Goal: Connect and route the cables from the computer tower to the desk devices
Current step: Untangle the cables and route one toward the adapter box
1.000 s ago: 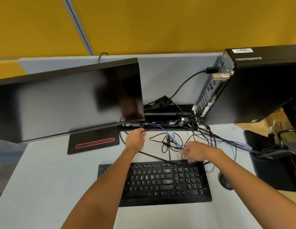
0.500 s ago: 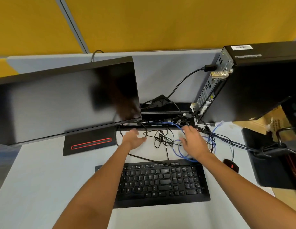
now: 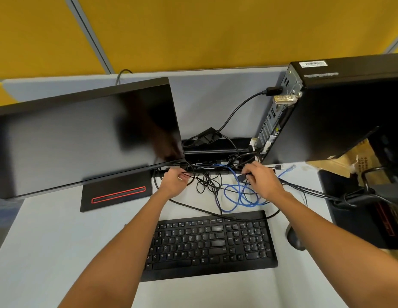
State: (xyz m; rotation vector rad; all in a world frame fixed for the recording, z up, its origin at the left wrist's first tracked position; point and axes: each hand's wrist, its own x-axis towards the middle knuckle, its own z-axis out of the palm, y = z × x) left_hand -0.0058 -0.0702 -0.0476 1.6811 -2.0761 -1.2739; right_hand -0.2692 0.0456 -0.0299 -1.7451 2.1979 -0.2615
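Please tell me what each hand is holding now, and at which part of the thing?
The left hand grips a black cable along its length. The right hand pinches a black plug at another cable's end with its fingers.

Yellow partition (image 3: 216,30), cardboard box (image 3: 353,161)

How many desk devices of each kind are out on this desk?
Monitor: 1
Computer tower: 1
Keyboard: 1
Mouse: 1
Total: 4
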